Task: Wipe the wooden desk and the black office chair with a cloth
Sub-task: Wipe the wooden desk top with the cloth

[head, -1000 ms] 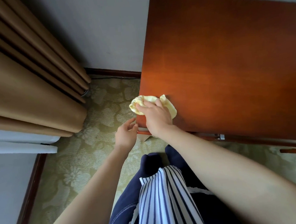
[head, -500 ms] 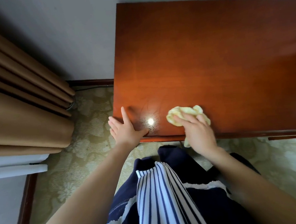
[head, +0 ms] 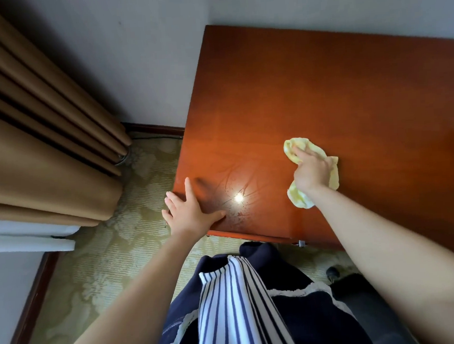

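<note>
Our right hand [head: 312, 175] grips a crumpled yellow cloth [head: 299, 200] on the glossy reddish desk [head: 322, 90]. Beside the desk's corner our left hand [head: 188, 214] lies flat; fingers spread.

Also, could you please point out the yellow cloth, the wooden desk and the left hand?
yellow cloth [head: 298, 199], head view, lower fold below wrist.
wooden desk [head: 349, 96], head view, bare top.
left hand [head: 190, 214], head view, back of hand.
</note>
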`<state>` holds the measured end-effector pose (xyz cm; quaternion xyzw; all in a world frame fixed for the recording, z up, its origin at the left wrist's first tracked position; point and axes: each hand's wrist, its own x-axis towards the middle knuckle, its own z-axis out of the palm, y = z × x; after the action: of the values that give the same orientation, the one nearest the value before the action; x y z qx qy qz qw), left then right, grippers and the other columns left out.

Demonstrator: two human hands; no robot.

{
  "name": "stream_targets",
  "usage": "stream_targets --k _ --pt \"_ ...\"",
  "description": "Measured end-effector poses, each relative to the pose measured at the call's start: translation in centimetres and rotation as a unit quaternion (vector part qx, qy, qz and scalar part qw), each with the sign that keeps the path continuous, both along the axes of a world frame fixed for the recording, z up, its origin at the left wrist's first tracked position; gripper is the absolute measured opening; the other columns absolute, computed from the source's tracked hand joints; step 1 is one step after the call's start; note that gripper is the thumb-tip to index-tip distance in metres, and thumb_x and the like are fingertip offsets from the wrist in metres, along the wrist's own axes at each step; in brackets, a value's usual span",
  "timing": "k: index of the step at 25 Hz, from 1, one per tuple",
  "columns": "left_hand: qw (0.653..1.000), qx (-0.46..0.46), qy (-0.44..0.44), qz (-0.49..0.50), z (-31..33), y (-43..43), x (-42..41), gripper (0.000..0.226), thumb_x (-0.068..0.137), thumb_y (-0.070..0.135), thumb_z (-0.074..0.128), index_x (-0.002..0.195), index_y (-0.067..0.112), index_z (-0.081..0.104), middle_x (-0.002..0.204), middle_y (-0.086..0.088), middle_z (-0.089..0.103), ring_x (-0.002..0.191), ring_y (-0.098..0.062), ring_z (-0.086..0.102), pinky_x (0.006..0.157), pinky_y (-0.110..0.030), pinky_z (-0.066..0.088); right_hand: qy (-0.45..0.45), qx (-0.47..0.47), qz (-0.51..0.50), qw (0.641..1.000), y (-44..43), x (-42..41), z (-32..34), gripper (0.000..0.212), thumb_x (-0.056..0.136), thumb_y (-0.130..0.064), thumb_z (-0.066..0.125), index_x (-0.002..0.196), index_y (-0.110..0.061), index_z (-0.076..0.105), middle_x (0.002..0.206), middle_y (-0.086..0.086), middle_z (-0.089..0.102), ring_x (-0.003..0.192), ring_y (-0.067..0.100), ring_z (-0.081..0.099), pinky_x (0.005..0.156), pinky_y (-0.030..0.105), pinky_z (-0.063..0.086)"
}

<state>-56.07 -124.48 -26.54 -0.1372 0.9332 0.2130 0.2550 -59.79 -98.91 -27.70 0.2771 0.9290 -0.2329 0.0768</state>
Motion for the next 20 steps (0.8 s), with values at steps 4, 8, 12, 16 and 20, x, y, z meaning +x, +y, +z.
stream_targets --k 4,8,12,16,20 --pt "1.0 -0.014 -0.006 0.027 0.4 0.7 -0.6 0.114 0.072 0.059 0.07 0.15 0.028 -0.007 0.155 -0.024 -0.004 0.145 -0.035 -0.004 0.114 -0.052 0.001 0.019 0.0 0.135 0.991 -3.2 0.7 0.5 0.072 0.086 0.008 0.035 0.137 -0.043 0.041 0.146 -0.006 0.04 0.127 0.028 0.032 0.107 0.035 0.029" --pt "1.0 0.001 0.029 0.003 0.7 3.1 -2.7 0.096 0.084 0.048 0.063 0.151 0.024 -0.001 0.159 -0.011 -0.006 0.145 -0.033 -0.004 0.113 -0.056 0.002 0.019 0.005 0.354 0.935 -3.6 2.9 0.4 0.072 0.089 0.008 0.034 0.138 -0.044 0.04 0.15 -0.011 0.034 0.125 0.032 0.031 0.104 0.037 0.029" --pt "0.998 0.052 0.042 -0.022 0.7 6.3 -5.0 0.077 0.092 0.037 0.054 0.152 0.025 0.007 0.16 -0.005 -0.006 0.146 -0.031 -0.005 0.111 -0.06 0.003 -0.017 -0.028 0.491 0.871 -0.6 5.5 0.1 0.049 0.1 -0.018 0.031 0.136 -0.05 0.038 0.146 -0.011 0.038 0.122 0.028 0.032 0.102 0.031 0.028" --pt "0.996 0.035 0.024 -0.073 0.5 8.4 -6.4 0.085 0.088 0.04 0.061 0.151 0.029 0.004 0.159 -0.003 -0.014 0.145 -0.034 -0.011 0.111 -0.062 0.005 -0.044 -0.016 0.522 0.852 3.2 6.0 0.2 0.049 0.092 -0.053 0.015 0.14 -0.053 0.028 0.142 -0.013 0.034 0.127 0.022 0.028 0.097 0.024 0.018" --pt "0.987 -0.019 -0.005 -0.157 0.5 8.9 -7.1 0.104 0.078 0.053 0.069 0.148 0.042 -0.007 0.156 0.006 -0.024 0.142 -0.033 -0.022 0.107 -0.068 0.002 -0.021 0.001 0.565 0.825 5.2 3.5 0.9 0.069 0.08 -0.041 -0.003 0.138 -0.053 0.031 0.149 -0.014 0.033 0.116 0.024 0.035 0.095 0.033 0.032"
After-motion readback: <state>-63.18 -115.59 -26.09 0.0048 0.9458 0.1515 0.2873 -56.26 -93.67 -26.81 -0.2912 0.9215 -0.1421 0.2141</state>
